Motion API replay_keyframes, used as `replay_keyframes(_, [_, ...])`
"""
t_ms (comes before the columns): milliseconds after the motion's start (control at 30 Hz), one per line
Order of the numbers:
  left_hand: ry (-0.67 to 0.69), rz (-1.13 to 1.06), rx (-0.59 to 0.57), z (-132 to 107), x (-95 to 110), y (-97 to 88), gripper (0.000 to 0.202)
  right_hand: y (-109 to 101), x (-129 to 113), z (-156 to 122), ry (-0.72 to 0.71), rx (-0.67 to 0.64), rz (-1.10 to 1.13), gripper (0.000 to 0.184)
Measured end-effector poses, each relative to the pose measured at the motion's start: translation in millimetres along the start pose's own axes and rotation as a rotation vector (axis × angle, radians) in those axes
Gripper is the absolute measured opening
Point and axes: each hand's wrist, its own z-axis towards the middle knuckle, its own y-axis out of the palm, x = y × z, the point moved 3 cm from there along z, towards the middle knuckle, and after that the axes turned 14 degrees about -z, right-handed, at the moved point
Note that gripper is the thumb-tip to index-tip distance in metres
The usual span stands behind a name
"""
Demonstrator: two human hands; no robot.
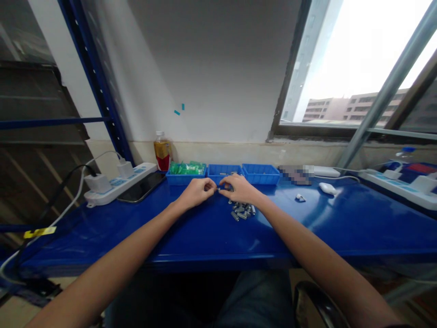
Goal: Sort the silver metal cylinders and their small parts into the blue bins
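One tiny piece (219, 189) between left hand (196, 192) and right hand (239, 188)

Left thumb and forefinger bend inward; right fingers curve toward them. Which hand pinches the piece, I cannot tell. Metal parts (241, 211) lie at five o'clock on the blue table (205, 237); three blue bins (262, 179) stand at twelve; a window (344, 64) shows at two.

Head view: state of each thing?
Left hand: curled, hold unclear
Right hand: curled, hold unclear
Metal parts: heaped
Left bin: green packets inside
Middle bin: small parts inside
Right bin: contents unclear
Bottle: upright, capped
Phone: lying flat
Left power strip: chargers plugged in
Right power strip: same
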Motion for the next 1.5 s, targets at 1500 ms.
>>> replay_keyframes(1500, [0.172, 0.120, 0.075, -5, 23, -12.8, 0.028, -9, -16, 0, -0.033, 0.292, 0.198, 0.031])
